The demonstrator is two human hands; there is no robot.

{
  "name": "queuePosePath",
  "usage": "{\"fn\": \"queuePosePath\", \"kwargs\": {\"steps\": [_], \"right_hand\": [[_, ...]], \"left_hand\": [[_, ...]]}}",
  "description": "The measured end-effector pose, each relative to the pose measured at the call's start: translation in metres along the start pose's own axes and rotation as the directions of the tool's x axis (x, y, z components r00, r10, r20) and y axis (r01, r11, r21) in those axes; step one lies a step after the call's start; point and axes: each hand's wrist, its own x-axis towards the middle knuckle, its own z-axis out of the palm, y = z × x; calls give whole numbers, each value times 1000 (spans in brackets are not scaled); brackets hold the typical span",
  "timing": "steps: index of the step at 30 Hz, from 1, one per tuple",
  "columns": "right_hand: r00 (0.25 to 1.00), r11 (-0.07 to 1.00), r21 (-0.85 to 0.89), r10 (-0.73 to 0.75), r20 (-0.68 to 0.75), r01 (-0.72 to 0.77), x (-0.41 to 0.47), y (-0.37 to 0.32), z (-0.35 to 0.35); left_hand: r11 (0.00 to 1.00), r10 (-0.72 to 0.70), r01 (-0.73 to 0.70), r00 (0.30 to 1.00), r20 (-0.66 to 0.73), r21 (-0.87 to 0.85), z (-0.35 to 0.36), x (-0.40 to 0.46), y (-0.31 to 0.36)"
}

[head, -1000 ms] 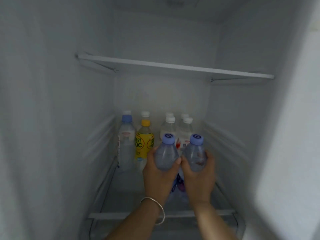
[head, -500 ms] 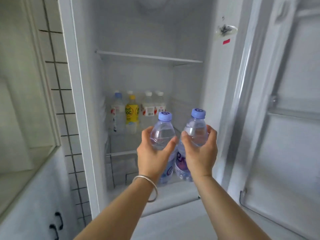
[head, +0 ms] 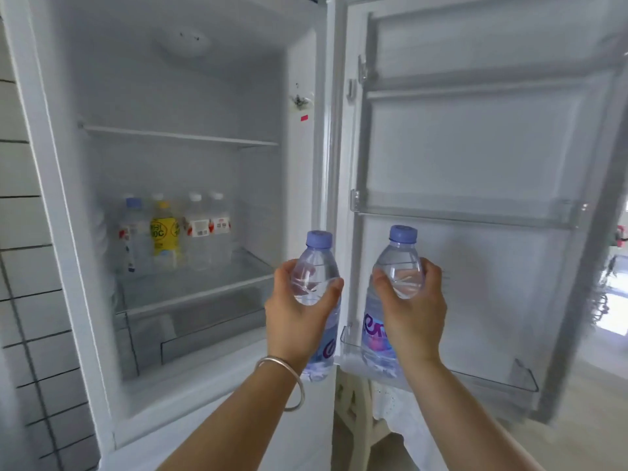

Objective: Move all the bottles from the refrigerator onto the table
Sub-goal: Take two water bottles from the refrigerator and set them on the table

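Head view. Item: two clear water bottles with lilac caps, both held upright outside the refrigerator [head: 190, 96], long axes vertical, caps pointing up, bases down. Left bottle [head: 317, 266] is clasped around its shoulder by the left hand [head: 299, 311], fingers wrapped closed on it; it sits in front of the cabinet's right edge. Right bottle [head: 396, 266] is clasped likewise by the right hand [head: 413, 311], in front of the open door [head: 475, 158]. The two bottles stand near each other, not touching. One silver bangle [head: 282, 382] on the left wrist. Remaining stock on the glass shelf [head: 204, 283], back left: one yellow-labelled bottle [head: 164, 229], one blue-capped bottle [head: 134, 229], two white-capped bottles [head: 207, 229] plainly seen, all upright; further caps behind are too blurred to count. One upper shelf [head: 176, 136].
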Motion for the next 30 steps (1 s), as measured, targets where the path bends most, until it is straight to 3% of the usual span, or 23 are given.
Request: {"fn": "queuePosePath", "kwargs": {"steps": [9, 21, 30], "right_hand": [[988, 997, -40, 54, -144, -60, 28, 29, -147], [966, 970, -208, 75, -246, -128, 106, 95, -385], [934, 931, -283, 130, -333, -231, 186, 174, -469]], "left_hand": [[998, 54, -46, 985, 167, -53, 120, -67, 50], [971, 23, 64, 935, 355, -232, 334, -190, 121], [958, -8, 132, 899, 437, -254, 489, -205, 112]]}}
